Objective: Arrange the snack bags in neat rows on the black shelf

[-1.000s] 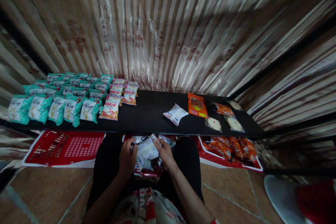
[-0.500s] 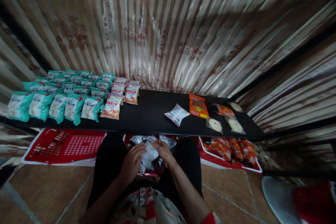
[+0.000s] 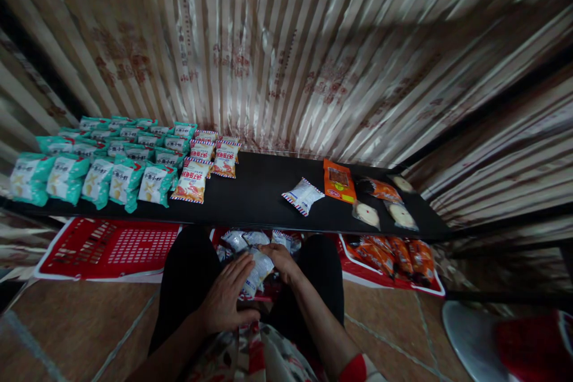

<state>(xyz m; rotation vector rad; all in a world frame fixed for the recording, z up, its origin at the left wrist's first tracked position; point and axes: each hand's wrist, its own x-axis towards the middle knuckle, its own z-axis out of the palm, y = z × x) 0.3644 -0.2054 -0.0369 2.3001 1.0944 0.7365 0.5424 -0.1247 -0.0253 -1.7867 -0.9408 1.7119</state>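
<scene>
Between my knees, my right hand (image 3: 281, 262) is closed on the upper edge of a silver-white snack bag (image 3: 259, 271). My left hand (image 3: 228, 295) has its fingers stretched out along the left side of that bag, thumb spread away toward my lap; it is open and touches the bag without gripping it. Below and behind the hands, a red basket (image 3: 215, 237) holds more silver-white snack bags (image 3: 235, 240), partly hidden by my hands and legs. One similar bag (image 3: 303, 196) lies back side up on the black shelf (image 3: 259, 191) ahead.
Teal snack bags (image 3: 120, 182) stand in rows at the shelf's left, beside orange-and-white bags (image 3: 190, 182). Toward the right lie an orange packet (image 3: 339, 182) and wrapped round pastries (image 3: 367, 213). Red baskets (image 3: 143, 248) sit under the shelf, the right one holding orange packs (image 3: 400, 255).
My left hand has drawn back toward my lap, its thumb swinging out from the bag. The right hand keeps its hold, and the bag has shifted slightly.
</scene>
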